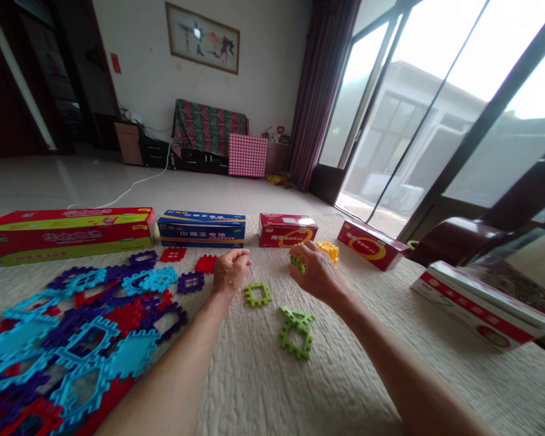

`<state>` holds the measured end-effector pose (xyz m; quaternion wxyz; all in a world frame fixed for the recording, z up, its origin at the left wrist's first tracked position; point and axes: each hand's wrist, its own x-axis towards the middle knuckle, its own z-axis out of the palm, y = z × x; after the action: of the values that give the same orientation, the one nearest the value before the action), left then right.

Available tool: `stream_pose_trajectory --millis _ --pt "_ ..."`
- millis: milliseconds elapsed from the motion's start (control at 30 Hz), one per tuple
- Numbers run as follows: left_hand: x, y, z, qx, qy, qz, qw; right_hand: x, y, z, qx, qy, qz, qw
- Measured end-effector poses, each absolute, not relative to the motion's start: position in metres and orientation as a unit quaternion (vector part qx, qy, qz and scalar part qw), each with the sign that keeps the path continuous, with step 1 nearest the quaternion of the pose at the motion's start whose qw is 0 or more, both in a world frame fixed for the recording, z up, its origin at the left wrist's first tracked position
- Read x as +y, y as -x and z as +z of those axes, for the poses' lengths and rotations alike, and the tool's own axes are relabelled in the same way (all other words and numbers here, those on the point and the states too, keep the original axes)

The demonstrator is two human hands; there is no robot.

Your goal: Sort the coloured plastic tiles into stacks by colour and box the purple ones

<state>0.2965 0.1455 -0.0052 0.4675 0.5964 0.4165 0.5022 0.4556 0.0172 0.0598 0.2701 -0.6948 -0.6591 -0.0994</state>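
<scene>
My right hand [315, 269] has its fingers closed on a small green interlocking plastic piece [297, 263], partly hidden by the fingers. Just behind that hand sits a yellow stack of notched pieces [329, 251]. My left hand [231, 270] is curled into a fist over the quilted cover, with nothing showing in it. Beside its knuckles lies a red notched piece [206, 264]. Between my forearms are a green square frame piece [258, 294] and further green pieces [297, 334] lying together. A spread pile of blue, purple and red notched pieces [134, 354] covers the left side.
Along the far edge stand a long red and yellow-green box [72, 233], a blue box [201, 230] and a red box [287, 231]. Another red box [372, 243] and a white and red box [479, 306] stand to the right. The quilted cover [254, 387] lies beneath everything.
</scene>
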Motion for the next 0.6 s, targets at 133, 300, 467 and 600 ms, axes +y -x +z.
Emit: stream_pose_trajectory --millis 133,300,467,600 --pt "0.149 -0.295 -0.007 0.44 -0.556 0.535 0.46 0.015 -0.431 0.052 -0.784 0.577 0.055 0.22" --pt "0.152 -0.295 -0.011 0.438 -0.562 0.541 0.448 0.016 -0.413 0.044 -0.798 0.568 0.08 0.182" --pt "0.152 -0.296 -0.012 0.436 -0.577 0.524 0.45 0.014 -0.42 0.049 -0.803 0.56 0.098 0.178" --pt "0.15 -0.294 -0.011 0.437 -0.587 0.514 0.448 0.012 -0.437 0.053 -0.794 0.568 0.119 0.183"
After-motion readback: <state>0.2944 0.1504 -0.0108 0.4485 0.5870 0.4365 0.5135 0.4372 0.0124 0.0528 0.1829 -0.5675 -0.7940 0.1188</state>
